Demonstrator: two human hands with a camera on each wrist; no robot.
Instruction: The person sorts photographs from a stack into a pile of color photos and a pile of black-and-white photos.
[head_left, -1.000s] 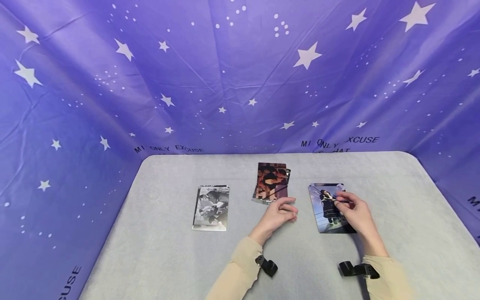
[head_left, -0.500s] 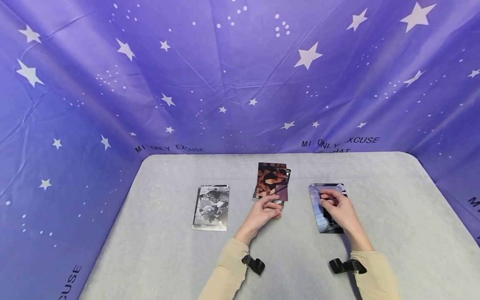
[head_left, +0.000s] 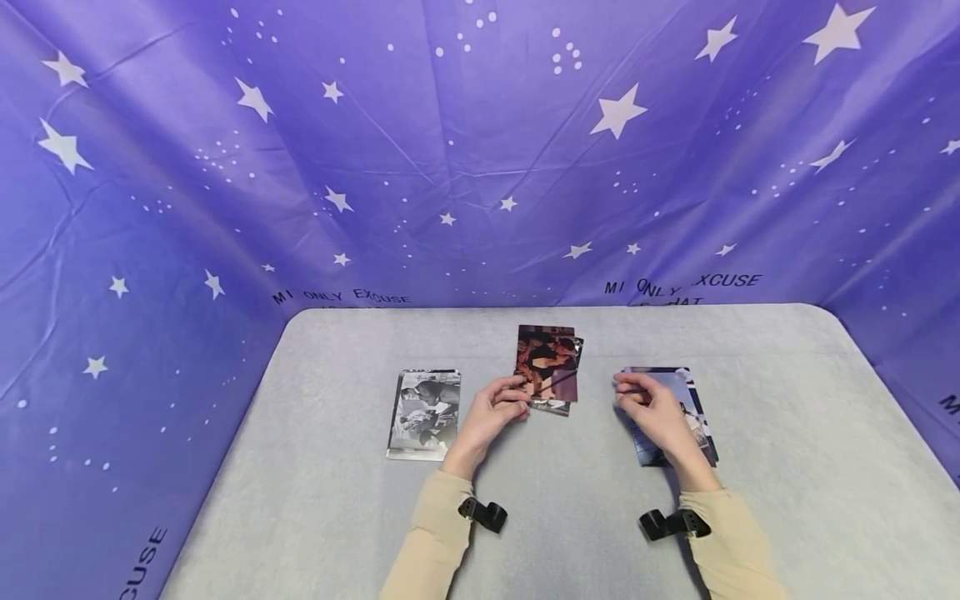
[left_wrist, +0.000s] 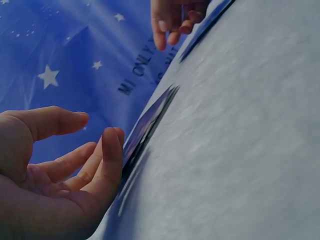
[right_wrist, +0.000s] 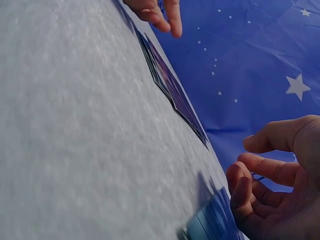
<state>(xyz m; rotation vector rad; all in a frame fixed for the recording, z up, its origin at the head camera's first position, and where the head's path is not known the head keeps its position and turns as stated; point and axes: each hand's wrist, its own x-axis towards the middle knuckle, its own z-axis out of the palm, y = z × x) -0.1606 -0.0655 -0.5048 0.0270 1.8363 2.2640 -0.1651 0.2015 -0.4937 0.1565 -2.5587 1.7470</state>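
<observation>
Three small piles of photo cards lie on the grey table. My left hand is at the lower left corner of the middle pile, whose top card is reddish brown. In the left wrist view its thumb and fingers are apart, loosely bent, with nothing between them. Over the left part of the right pile, a bluish picture, hovers my right hand. The right wrist view shows its thumb and fingers also loosely bent and holding nothing. Whether the left fingertips touch the middle pile I cannot tell.
The left pile, topped by a black-and-white photo, lies left of my left hand. A purple cloth with white stars hangs behind and beside the table. Black straps sit on both wrists.
Both hands have moved left: my left from the middle pile's lower right to its lower left corner, my right from the right pile's right side to its left. The piles stay in place.
</observation>
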